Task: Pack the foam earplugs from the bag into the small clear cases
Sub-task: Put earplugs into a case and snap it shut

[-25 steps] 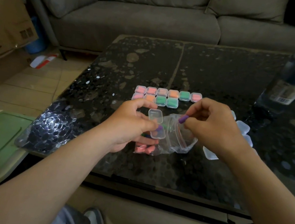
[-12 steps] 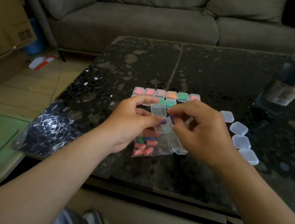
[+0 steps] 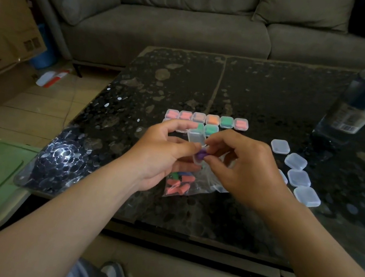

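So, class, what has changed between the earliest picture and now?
The right hand moved left, bringing the purple earplug it pinches to the open case. The left hand still holds that case; the filled cases lie as before.

A grey fabric sofa (image 3: 180, 27) is recorded along the far side, with a dark speckled coffee table (image 3: 265, 91) set directly before it. Pale worn patches are noted on the tabletop. The floor (image 3: 27, 114) is laid in beige tiles. A cardboard box (image 3: 4, 28) is observed at left, with a blue container (image 3: 43, 59) beside it. The lighting is dim.
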The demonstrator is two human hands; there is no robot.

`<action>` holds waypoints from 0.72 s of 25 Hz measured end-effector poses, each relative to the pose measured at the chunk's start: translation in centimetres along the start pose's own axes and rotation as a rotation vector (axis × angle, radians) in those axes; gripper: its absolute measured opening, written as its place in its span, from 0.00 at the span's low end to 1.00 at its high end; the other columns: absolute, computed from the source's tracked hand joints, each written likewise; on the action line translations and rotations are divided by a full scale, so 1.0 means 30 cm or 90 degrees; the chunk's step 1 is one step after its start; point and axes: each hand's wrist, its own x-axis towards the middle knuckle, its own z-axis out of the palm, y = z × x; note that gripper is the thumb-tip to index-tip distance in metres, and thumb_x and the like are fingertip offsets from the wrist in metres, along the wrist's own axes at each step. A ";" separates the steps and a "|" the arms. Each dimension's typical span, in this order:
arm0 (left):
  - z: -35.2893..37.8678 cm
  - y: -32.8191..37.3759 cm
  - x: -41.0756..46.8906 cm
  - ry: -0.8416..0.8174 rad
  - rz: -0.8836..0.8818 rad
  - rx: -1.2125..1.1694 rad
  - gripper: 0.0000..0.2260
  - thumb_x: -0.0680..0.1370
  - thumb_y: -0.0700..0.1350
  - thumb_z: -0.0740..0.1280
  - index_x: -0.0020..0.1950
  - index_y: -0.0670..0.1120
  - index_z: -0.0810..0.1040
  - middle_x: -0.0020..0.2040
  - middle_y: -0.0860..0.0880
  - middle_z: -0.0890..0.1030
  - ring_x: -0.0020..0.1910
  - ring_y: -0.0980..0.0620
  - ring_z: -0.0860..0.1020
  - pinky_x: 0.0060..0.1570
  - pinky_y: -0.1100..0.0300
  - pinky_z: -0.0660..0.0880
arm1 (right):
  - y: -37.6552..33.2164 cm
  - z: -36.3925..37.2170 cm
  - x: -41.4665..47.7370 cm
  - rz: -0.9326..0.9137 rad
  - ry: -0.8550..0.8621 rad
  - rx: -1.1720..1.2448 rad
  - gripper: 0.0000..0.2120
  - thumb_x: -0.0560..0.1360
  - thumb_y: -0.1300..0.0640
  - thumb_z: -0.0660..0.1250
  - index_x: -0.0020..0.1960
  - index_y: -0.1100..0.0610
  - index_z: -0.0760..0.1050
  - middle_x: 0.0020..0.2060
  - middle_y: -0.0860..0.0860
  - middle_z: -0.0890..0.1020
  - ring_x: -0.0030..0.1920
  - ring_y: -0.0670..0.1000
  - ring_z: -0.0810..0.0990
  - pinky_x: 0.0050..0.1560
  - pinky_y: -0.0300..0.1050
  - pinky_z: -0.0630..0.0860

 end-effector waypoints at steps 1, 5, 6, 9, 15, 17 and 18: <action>-0.001 -0.001 0.001 0.001 0.002 -0.002 0.20 0.77 0.32 0.71 0.66 0.47 0.77 0.50 0.36 0.85 0.43 0.45 0.85 0.44 0.51 0.83 | 0.001 0.002 -0.001 0.001 0.005 0.001 0.13 0.72 0.60 0.76 0.55 0.51 0.81 0.41 0.36 0.77 0.44 0.31 0.78 0.47 0.24 0.73; -0.004 -0.003 0.007 -0.003 0.017 -0.011 0.20 0.77 0.31 0.70 0.66 0.47 0.77 0.44 0.38 0.86 0.41 0.46 0.85 0.42 0.51 0.83 | 0.009 0.010 -0.005 -0.002 0.037 0.029 0.13 0.72 0.62 0.76 0.55 0.54 0.82 0.42 0.39 0.81 0.46 0.32 0.79 0.48 0.25 0.74; -0.005 -0.002 0.009 -0.002 0.022 -0.014 0.19 0.77 0.31 0.70 0.66 0.47 0.77 0.42 0.41 0.86 0.40 0.46 0.85 0.42 0.52 0.82 | 0.010 0.009 -0.004 0.005 0.044 0.046 0.12 0.73 0.62 0.75 0.55 0.53 0.82 0.43 0.40 0.82 0.47 0.34 0.80 0.49 0.27 0.76; -0.005 0.004 0.009 0.000 0.032 -0.034 0.18 0.78 0.31 0.69 0.64 0.46 0.78 0.43 0.41 0.86 0.42 0.45 0.86 0.44 0.49 0.83 | 0.013 0.005 0.000 0.041 0.063 0.105 0.12 0.74 0.64 0.73 0.55 0.51 0.82 0.45 0.40 0.85 0.49 0.38 0.83 0.51 0.34 0.80; -0.011 0.014 0.005 -0.022 0.051 -0.063 0.14 0.79 0.32 0.67 0.61 0.46 0.79 0.49 0.41 0.85 0.44 0.45 0.86 0.45 0.49 0.84 | 0.026 -0.015 0.006 0.087 0.068 0.166 0.17 0.73 0.67 0.72 0.56 0.50 0.80 0.48 0.40 0.82 0.50 0.40 0.81 0.49 0.36 0.80; -0.014 0.015 0.004 -0.042 0.057 -0.069 0.12 0.80 0.34 0.68 0.60 0.46 0.81 0.53 0.40 0.85 0.47 0.45 0.85 0.44 0.52 0.83 | 0.029 -0.017 0.002 0.085 0.026 0.153 0.20 0.72 0.65 0.73 0.60 0.49 0.77 0.50 0.39 0.81 0.52 0.40 0.80 0.48 0.33 0.77; -0.016 0.015 0.003 -0.052 0.058 -0.072 0.11 0.80 0.34 0.68 0.59 0.46 0.81 0.54 0.40 0.85 0.48 0.45 0.85 0.44 0.54 0.82 | 0.030 -0.015 0.001 0.083 0.012 0.152 0.22 0.72 0.64 0.73 0.62 0.47 0.76 0.51 0.39 0.80 0.53 0.40 0.79 0.48 0.33 0.77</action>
